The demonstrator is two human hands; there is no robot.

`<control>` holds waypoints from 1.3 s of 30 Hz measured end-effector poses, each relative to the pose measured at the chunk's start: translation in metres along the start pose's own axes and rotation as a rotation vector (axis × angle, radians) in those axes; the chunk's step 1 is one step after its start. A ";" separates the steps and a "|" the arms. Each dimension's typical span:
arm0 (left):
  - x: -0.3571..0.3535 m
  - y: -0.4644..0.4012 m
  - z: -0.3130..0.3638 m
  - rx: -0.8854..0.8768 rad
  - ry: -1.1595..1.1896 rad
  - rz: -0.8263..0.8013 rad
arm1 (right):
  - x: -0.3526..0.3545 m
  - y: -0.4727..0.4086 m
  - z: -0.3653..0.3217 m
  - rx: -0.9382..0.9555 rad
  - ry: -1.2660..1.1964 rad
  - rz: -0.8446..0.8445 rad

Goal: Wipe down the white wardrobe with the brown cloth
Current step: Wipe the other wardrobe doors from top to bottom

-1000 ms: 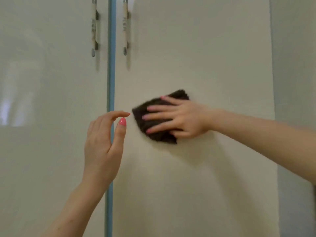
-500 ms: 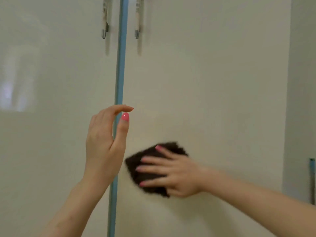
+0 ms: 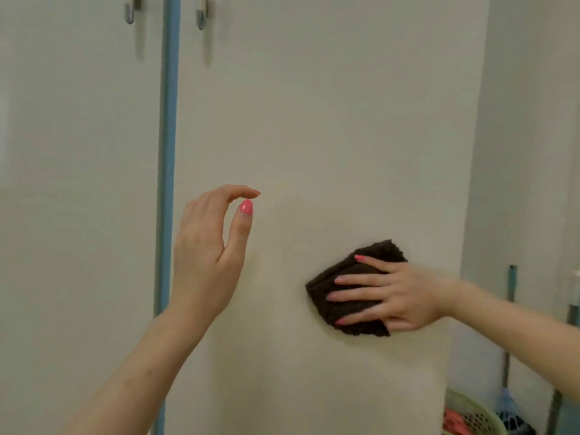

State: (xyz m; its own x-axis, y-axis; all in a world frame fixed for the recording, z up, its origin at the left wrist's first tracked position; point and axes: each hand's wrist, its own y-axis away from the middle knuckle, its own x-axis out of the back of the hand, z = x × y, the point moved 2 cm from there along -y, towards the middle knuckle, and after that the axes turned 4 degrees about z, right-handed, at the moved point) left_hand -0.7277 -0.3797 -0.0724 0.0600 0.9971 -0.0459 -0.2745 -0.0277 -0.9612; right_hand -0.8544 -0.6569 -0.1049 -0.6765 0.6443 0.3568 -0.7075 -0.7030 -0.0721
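I see the cloth (image 3: 351, 288), dark brown and folded into a thick wad, lying flat against the right-hand door of the wardrobe (image 3: 329, 127), low on the panel and toward its right edge. My right hand (image 3: 395, 295) presses it to the door with the fingers straight and spread across the fabric, pink nails pointing left; nothing curls round the cloth, the palm just pins it. The cloth shows beyond the fingertips on the left and above and below the hand.

My left hand (image 3: 208, 249) is raised in front of the same door, up and to the left of the cloth and well apart from it. It holds nothing. The fingers arc forward over the thumb with a gap between them, loose rather than clenched. I cannot tell whether its fingertips touch the panel.

Left of that hand a blue strip (image 3: 166, 152) runs vertically between the two doors. At the top, the lower ends of two metal handles (image 3: 201, 18) flank it. At the bottom right, past the wardrobe's edge, sit a green basket (image 3: 470, 416) and a thin pole (image 3: 511, 287) against the wall.
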 end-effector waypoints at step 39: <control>0.035 0.090 -0.033 0.183 -0.108 -0.079 | -0.038 -0.143 -0.148 -0.868 -0.122 0.401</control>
State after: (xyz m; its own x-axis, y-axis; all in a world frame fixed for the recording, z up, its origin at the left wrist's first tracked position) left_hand -0.7187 -0.3499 -0.1691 -0.0119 0.9977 0.0667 -0.4432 0.0545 -0.8948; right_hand -0.7573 -0.5364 -0.2460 -0.9095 0.3347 0.2466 -0.3664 -0.3650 -0.8559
